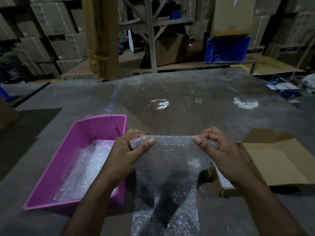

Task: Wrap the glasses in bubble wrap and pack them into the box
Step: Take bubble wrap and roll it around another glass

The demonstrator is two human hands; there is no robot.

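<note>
**Bubble Wrap Held at Its Top Edge**

While the wrap (168,169) is held above the table (187,103), its upper edge is pinched at both corners. The left hand (129,154) is closed on the left corner, with the thumb pressed on the near face and the fingers curled behind; the right hand (219,150) is closed on the right corner in the same manner. The top edge is seen bunched or rolled between the two hands, and the rest of the sheet hangs down toward the bottom of the frame.

A dark shape is visible through the lower part of the sheet — whether it is a glass or a shadow cannot be told.

A pink bin (56,167) is placed on the table just left of the left forearm; more bubble wrap (85,169) is laid inside it. An open cardboard box (272,164) is positioned to the right, partly hidden behind the right hand and wrist — its contents cannot be made out.

Stacked cartons (51,31) and a blue crate (227,50) are seen on shelving beyond the table.
</note>
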